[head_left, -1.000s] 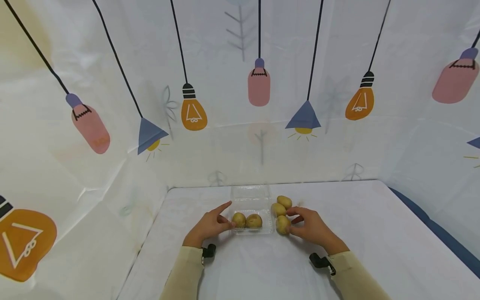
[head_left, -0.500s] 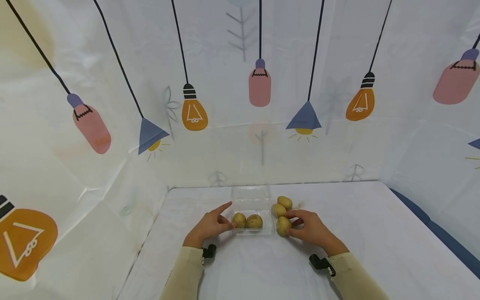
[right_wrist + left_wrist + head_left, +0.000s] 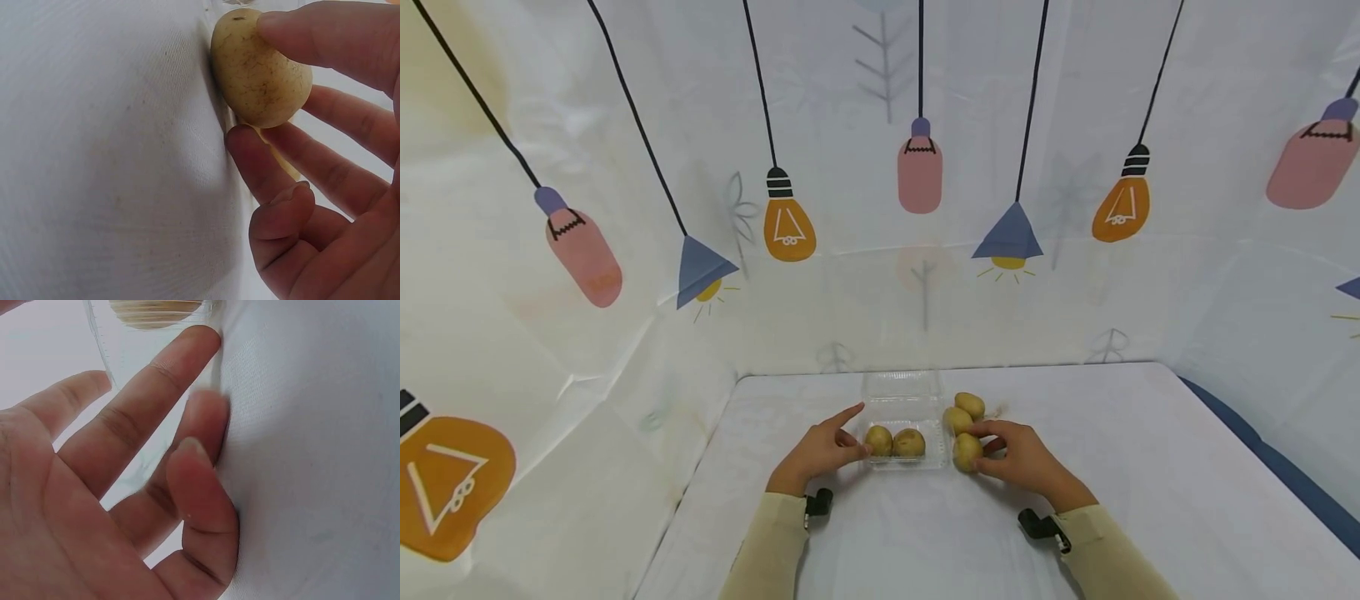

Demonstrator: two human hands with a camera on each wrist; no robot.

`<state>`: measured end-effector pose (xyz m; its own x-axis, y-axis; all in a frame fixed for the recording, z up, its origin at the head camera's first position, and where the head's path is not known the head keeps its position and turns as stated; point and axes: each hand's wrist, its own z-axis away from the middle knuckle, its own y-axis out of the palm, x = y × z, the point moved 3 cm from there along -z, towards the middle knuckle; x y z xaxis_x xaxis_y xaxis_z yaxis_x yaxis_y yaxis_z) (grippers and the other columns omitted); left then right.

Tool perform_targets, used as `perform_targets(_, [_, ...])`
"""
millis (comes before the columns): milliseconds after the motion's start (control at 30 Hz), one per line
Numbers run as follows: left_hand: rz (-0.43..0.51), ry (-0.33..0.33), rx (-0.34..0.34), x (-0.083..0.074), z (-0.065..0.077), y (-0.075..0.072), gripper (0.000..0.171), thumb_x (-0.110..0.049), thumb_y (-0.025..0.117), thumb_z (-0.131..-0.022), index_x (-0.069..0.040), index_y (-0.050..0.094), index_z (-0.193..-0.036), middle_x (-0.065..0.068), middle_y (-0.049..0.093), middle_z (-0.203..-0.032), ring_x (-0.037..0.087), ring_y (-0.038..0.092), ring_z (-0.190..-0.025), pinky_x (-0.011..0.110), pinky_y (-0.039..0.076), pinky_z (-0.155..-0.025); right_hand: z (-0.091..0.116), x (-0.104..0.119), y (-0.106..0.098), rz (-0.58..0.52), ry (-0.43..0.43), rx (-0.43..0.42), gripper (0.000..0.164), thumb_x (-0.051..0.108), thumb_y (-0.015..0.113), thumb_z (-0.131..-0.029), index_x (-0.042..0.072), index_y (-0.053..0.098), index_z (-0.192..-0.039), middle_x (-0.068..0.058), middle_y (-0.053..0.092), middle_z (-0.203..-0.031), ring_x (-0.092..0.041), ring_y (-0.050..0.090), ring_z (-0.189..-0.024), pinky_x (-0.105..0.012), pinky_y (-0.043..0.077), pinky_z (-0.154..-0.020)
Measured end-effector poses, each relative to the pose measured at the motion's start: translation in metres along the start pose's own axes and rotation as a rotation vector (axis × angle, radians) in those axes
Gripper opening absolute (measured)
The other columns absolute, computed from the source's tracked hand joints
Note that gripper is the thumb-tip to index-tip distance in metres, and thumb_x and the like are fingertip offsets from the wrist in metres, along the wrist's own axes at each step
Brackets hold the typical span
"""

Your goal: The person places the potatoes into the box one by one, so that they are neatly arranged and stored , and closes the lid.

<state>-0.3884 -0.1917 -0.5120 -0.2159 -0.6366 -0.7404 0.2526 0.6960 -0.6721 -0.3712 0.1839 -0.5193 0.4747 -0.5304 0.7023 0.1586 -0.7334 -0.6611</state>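
A clear plastic clamshell box (image 3: 936,457) lies with its lid (image 3: 901,385) folded back on the white-covered table. Side by side inside it sit two potatoes, a left one (image 3: 878,441) and a right one (image 3: 909,443). My left hand (image 3: 820,450) rests against the box's left side, fingers extended, and the left wrist view shows fingertips (image 3: 199,342) touching its wall. To the right of the box, my right hand (image 3: 1026,454) holds a potato (image 3: 259,72) between thumb and fingers, low at the table surface. The far side of that potato is hidden.
Two more potatoes, a nearer one (image 3: 957,419) and a farther one (image 3: 970,406), lie just behind the held potato, close to the box's right edge. A white curtain (image 3: 850,317) with printed lamps hangs behind the table (image 3: 910,542).
My right fingers have closed in slightly around the near potato since a second ago. The left hand and the box stay where they were.
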Motion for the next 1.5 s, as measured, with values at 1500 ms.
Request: perform_targets(1500, [-0.029, 0.048, -0.066, -0.003, 0.010, 0.008, 0.082, -0.051, 0.074, -0.096, -0.026, 0.040, -0.166, 0.002, 0.072, -0.112, 0.019, 0.065, -0.100, 0.045, 0.054, -0.086, -0.001, -0.001, 0.001, 0.012, 0.043, -0.003, 0.057, 0.025, 0.093, -0.084, 0.013, 0.070, -0.135, -0.009, 0.067, -0.134, -0.021, 0.072, -0.100, -0.030, 0.058, -0.078])
